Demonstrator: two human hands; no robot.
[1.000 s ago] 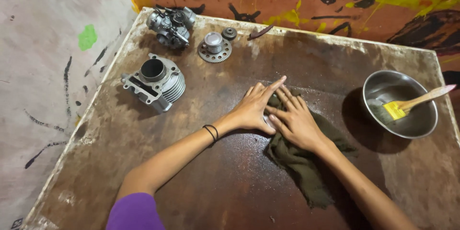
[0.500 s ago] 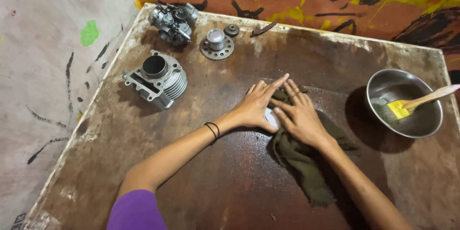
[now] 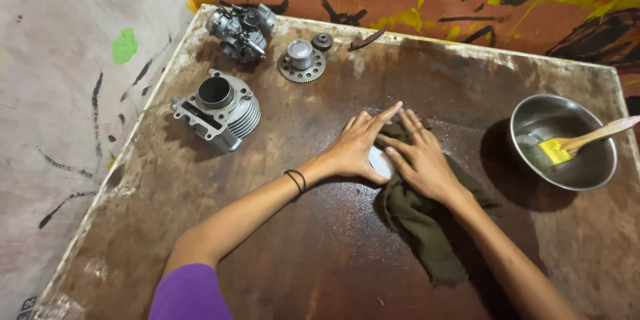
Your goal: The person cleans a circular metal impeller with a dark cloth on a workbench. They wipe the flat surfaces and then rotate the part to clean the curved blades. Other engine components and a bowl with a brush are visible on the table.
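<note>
Grip: both hands (image 3: 393, 150) flat, unclenched on cloth (image 3: 420, 220) | cloth axis: toward near-right

warm overhead light, soft shadows beside the steel bowl (image 3: 563, 141), sharp focus, slight wide-angle bending at edges.

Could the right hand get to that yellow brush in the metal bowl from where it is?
Probably yes: bare tabletop lies between the right hand and the bowl, and the brush handle sticks out over the rim.
</note>
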